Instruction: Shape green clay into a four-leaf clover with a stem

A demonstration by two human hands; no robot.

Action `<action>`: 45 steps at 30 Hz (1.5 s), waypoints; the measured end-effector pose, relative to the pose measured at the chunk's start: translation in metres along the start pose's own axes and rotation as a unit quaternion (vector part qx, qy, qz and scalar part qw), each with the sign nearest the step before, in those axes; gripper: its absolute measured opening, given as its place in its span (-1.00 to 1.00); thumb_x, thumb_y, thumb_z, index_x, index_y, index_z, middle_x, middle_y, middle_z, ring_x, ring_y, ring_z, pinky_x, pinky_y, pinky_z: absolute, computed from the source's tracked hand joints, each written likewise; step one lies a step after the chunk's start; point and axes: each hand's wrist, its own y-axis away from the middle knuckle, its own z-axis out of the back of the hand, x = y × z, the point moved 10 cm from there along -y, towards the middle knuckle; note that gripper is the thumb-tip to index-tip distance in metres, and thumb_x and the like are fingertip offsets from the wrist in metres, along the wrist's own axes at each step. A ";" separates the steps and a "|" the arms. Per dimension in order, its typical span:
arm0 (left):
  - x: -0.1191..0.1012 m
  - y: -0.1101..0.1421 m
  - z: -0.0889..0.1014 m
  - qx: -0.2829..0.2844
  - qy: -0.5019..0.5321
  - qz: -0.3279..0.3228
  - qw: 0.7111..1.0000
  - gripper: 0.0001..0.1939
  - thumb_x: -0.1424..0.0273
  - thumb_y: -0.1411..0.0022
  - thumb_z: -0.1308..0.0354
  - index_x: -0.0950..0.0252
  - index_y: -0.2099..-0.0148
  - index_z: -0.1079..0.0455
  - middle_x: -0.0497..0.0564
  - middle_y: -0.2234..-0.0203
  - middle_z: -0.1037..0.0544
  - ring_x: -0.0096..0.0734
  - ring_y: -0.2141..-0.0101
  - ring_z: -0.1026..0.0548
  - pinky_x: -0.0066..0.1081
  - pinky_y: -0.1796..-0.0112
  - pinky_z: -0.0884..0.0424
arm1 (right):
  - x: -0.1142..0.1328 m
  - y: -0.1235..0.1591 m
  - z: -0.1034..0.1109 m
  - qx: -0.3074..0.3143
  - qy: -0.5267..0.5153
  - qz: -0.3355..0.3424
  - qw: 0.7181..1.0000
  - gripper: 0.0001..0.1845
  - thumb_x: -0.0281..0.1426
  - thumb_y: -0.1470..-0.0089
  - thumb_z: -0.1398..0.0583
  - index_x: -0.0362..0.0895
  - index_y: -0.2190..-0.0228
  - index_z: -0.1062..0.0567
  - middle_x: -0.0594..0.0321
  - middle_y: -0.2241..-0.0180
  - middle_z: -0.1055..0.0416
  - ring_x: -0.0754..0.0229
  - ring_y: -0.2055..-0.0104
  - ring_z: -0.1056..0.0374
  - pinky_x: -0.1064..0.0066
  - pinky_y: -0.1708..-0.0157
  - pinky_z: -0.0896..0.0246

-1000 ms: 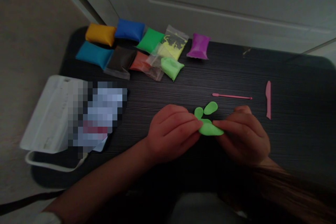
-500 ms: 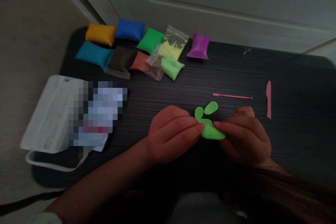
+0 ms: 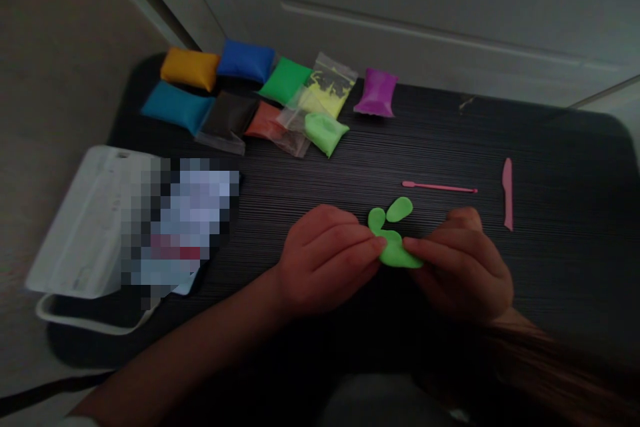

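A flattened piece of light green modelling clay [image 3: 399,255] is pinched between my two hands, low over the dark table. My left hand [image 3: 327,260] grips its left edge with thumb and fingers pressed together. On the opposite edge, my right hand [image 3: 463,267] pinches it the same way. Just beyond the fingers lie two smaller flat green clay pieces, a rounded one [image 3: 377,219] close to my left fingertips and an oval one [image 3: 399,209] beside it. Part of the held clay is hidden by my fingers.
A thin pink stick tool [image 3: 440,187] and a pink plastic knife [image 3: 508,193] lie beyond my right hand. Several coloured clay packets, among them a purple one [image 3: 377,92], sit along the back. A white case [image 3: 85,227] and a blurred-out phone [image 3: 195,213] rest at left.
The held green clay has been tilted and reshaped slightly between my fingers; both hands keep their pinch. The whole view has shifted a little as my head moved.
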 end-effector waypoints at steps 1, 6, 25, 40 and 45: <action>0.001 0.000 0.000 0.000 0.000 0.002 1.000 -0.81 0.50 0.06 -0.19 0.29 0.31 -0.35 -0.05 0.45 -0.50 -0.50 0.40 -0.42 -0.43 0.36 -0.39 | 0.000 0.000 0.000 -0.002 -0.001 -0.002 1.000 -0.67 -0.50 0.18 -0.23 0.00 0.29 -0.39 0.33 0.51 -0.34 0.32 0.53 -0.21 0.34 0.44 -0.09; 0.002 -0.001 -0.003 0.013 -0.002 0.012 1.000 -0.84 0.50 0.05 -0.17 0.29 0.32 -0.35 -0.05 0.46 -0.50 -0.50 0.40 -0.42 -0.42 0.35 -0.39 | -0.001 -0.001 -0.001 -0.005 -0.016 -0.015 1.000 -0.72 -0.51 0.18 -0.23 -0.02 0.33 -0.41 0.34 0.53 -0.34 0.32 0.54 -0.21 0.34 0.45 -0.10; 0.015 -0.001 -0.011 0.027 0.037 0.085 0.995 -0.75 0.50 -0.02 -0.09 0.29 0.18 -0.31 -0.03 0.40 -0.49 -0.52 0.36 -0.42 -0.46 0.31 -0.37 | -0.019 -0.001 -0.012 0.021 -0.070 -0.107 0.992 -0.76 -0.46 0.13 -0.20 -0.03 0.31 -0.45 0.30 0.49 -0.34 0.27 0.44 -0.25 0.35 0.42 -0.15; 0.048 0.012 -0.024 0.051 0.176 0.277 0.943 -0.75 0.43 -0.06 -0.06 0.29 0.14 -0.31 -0.02 0.39 -0.48 -0.52 0.41 -0.43 -0.50 0.39 -0.38 | -0.038 0.005 -0.026 0.098 -0.135 -0.221 0.961 -0.84 -0.37 -0.01 -0.06 -0.12 0.43 -0.43 0.26 0.45 -0.37 0.26 0.39 -0.29 0.38 0.38 -0.17; 0.040 0.010 -0.033 0.093 0.242 0.260 0.930 -0.69 0.42 -0.02 -0.11 0.27 0.12 -0.31 0.01 0.37 -0.47 -0.47 0.39 -0.42 -0.44 0.36 -0.37 | -0.040 0.008 -0.031 0.118 -0.149 -0.245 0.951 -0.88 -0.39 0.01 -0.09 -0.13 0.49 -0.41 0.30 0.52 -0.35 0.30 0.46 -0.25 0.42 0.42 -0.14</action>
